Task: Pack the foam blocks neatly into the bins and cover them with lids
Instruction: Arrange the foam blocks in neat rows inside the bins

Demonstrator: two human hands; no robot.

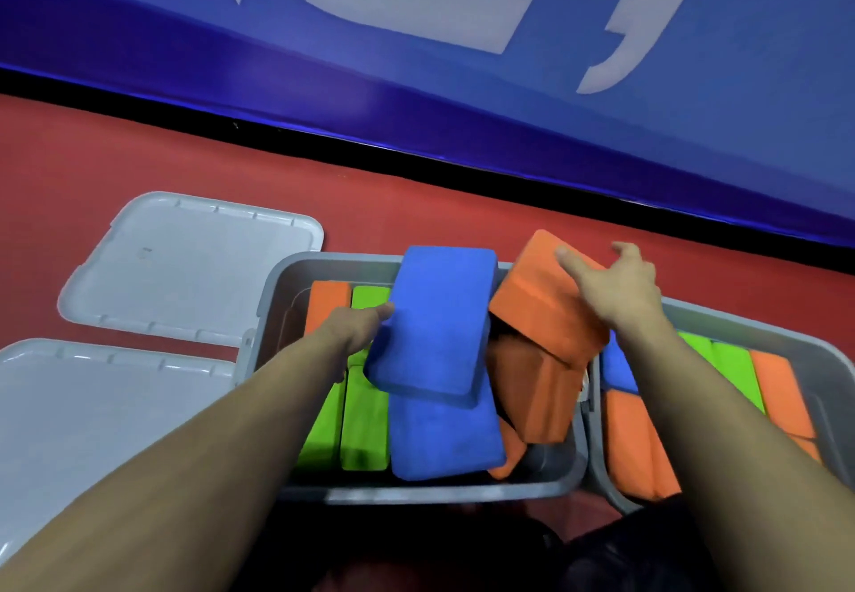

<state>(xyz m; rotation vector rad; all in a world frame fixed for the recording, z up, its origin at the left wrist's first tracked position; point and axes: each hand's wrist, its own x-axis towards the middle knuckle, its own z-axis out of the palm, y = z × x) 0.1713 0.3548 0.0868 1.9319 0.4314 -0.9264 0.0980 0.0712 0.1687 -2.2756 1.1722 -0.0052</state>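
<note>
At frame centre, the left hand (358,325) grips a soft blue foam slab (437,321) above the grey plastic bin (296,277). The right hand (617,288), fingers straight, presses an orange foam block (532,309). Two smooth grey lids (194,267) lie at left.

Two grey bins (546,485) side by side, packed with green, orange, blue foam blocks (365,420); blue block (437,318) and orange block (536,300) raised above; two lids (185,267) laid left.

red floor (139,161), two grey bins (416,492), two lids (185,267)
</note>
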